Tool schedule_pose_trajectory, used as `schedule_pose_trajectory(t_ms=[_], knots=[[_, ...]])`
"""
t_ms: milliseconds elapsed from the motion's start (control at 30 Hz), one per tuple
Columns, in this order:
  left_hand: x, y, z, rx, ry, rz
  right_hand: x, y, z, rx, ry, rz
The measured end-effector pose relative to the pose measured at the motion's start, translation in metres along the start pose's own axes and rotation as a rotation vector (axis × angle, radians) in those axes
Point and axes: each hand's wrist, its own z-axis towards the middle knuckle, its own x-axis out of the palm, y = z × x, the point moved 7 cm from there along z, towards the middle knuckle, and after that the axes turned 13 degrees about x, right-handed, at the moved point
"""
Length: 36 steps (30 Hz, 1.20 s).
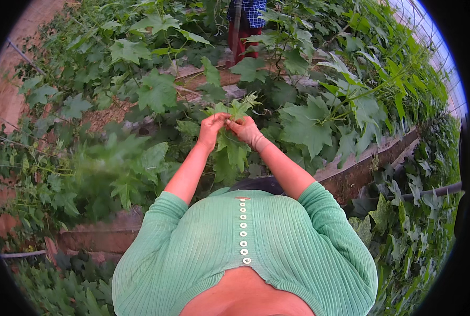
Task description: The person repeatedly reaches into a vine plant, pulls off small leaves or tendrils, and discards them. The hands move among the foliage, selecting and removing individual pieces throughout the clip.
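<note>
In the middle of the view, my left hand [212, 128] and my right hand [244, 130] meet at the upper part of a green vine shoot [240, 106]. Thumb and forefinger of each hand are pinched together at its stem, the fingertips nearly touching. A pale growing tip with curled tendrils rises just above my fingers. Broad lobed leaves [233, 152] of the vine hang below, between my wrists. A thin upright line, perhaps a string, runs down to my fingertips; what exactly lies between them is too small to tell.
Dense lobed-leaf vines [155, 93] surround me, with large leaves [308, 124] close by on the right. Ahead, partly hidden by foliage, stands a person in red trousers [240, 43]. Raised bed edges [96, 241] and a pipe [428, 193] lie to the sides.
</note>
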Motion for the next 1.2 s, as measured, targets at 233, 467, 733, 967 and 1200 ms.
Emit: schedule_pose_trajectory(t_ms=[233,467,733,967,1200], knots=[[-0.033,0.020,-0.002,-0.125,-0.103,0.041,-0.011,0.041,-0.015,-0.341,-0.142,-0.328],[-0.012,0.008,-0.009,-0.211,0.034,-0.244,-0.011,0.095,-0.031,-0.667,-0.337,-0.415],[-0.029,-0.008,-0.004,-0.228,-0.095,-0.194,0.015,0.087,-0.020,-0.589,0.179,-0.052],[-0.030,-0.019,-0.005,-0.229,0.085,-0.384,0.015,0.087,-0.015,-0.629,0.177,-0.229],[-0.043,-0.015,-0.012,-0.262,0.097,-0.409,0.034,0.085,-0.021,-0.478,0.206,-0.055]])
